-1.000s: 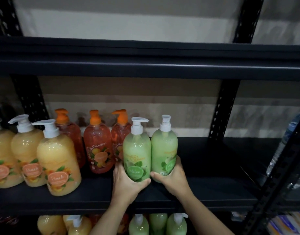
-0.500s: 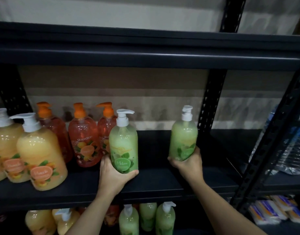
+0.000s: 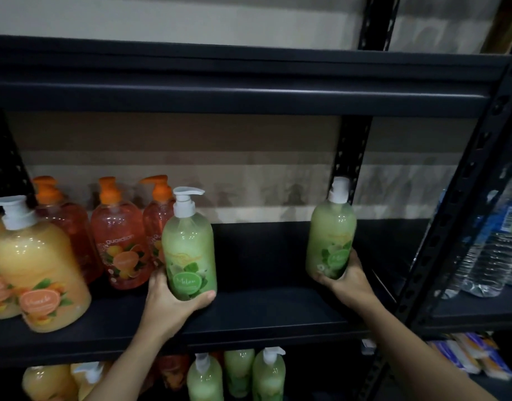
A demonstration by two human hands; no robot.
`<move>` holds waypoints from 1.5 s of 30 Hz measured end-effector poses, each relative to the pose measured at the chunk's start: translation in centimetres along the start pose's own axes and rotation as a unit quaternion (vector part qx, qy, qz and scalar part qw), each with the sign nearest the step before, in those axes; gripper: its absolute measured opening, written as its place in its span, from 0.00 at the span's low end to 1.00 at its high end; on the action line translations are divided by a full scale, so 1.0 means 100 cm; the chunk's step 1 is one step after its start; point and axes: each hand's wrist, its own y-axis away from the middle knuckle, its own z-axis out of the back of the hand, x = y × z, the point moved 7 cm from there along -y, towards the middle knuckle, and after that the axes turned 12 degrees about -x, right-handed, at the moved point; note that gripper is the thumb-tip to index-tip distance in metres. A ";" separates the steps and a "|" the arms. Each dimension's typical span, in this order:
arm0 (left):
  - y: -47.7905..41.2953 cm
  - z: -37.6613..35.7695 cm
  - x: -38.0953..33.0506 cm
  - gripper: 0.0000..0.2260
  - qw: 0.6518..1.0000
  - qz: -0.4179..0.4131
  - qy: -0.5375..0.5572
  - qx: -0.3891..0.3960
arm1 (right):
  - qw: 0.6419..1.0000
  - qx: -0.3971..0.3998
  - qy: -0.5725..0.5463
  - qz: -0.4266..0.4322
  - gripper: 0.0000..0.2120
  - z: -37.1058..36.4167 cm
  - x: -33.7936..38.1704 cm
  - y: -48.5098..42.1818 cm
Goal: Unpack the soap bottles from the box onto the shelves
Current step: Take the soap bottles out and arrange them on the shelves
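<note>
I count two green soap bottles in hand, one per hand, both upright. My left hand [image 3: 173, 299] cups the base of the left green bottle [image 3: 189, 247], its fingers [image 3: 205, 296] curled round the bottom below the "Melon" label. My right hand [image 3: 347, 282] grips the right green bottle [image 3: 331, 235] low down, the fingers wrapped under and round it. I cannot tell whether either base touches the board. On the middle shelf [image 3: 263, 314] stand three orange bottles [image 3: 118, 235] in a row at the back left. In front of them are at least two peach bottles [image 3: 37, 270] with white pumps, one cut off by the frame edge. The left green bottle sits just beside the rightmost orange one, near the shelf's front lip. The right green bottle is well apart from it, close to the perforated back post [image 3: 350, 157]. Between the two is a wide bare stretch of dark board, with headroom up to the upper shelf [image 3: 249, 94]. On the shelf below I see three more green bottles [image 3: 239, 371]. Beyond the right-hand frame there are at least two water bottles [image 3: 492, 250], with some packets [image 3: 469, 354] lower down.
</note>
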 end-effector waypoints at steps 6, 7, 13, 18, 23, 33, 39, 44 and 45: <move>0.005 -0.010 -0.004 0.41 0.999 0.003 -0.029 -0.020 | 1.000 -0.013 -0.028 0.003 0.46 -0.002 0.002 0.002; 0.006 -0.015 -0.007 0.39 0.999 0.008 -0.033 -0.022 | 0.999 -0.014 -0.035 0.000 0.46 -0.003 0.001 0.001; 0.016 -0.072 -0.040 0.39 1.000 -0.005 -0.018 0.005 | 0.999 -0.017 -0.046 -0.006 0.45 0.001 0.004 0.002; 0.025 -0.126 -0.077 0.38 0.999 -0.024 0.015 0.015 | 0.998 -0.028 -0.049 0.004 0.43 0.002 0.006 0.003; 0.027 -0.165 -0.088 0.38 0.999 -0.013 0.030 0.022 | 0.998 -0.026 -0.056 0.016 0.43 0.005 0.009 0.004; 0.024 -0.187 -0.078 0.38 0.999 -0.025 0.028 0.005 | 0.998 -0.020 -0.053 -0.016 0.44 0.000 0.003 0.001; 0.031 -0.174 -0.091 0.32 0.997 -0.022 0.074 -0.014 | 0.999 -0.031 -0.037 -0.026 0.43 -0.001 0.004 0.000; 0.035 -0.173 -0.092 0.38 0.996 -0.020 0.080 -0.024 | 0.999 -0.036 -0.030 -0.012 0.44 0.000 0.006 0.000; 0.035 -0.173 -0.093 0.37 0.996 -0.019 0.081 -0.023 | 0.999 -0.037 -0.030 -0.012 0.43 0.001 0.006 0.000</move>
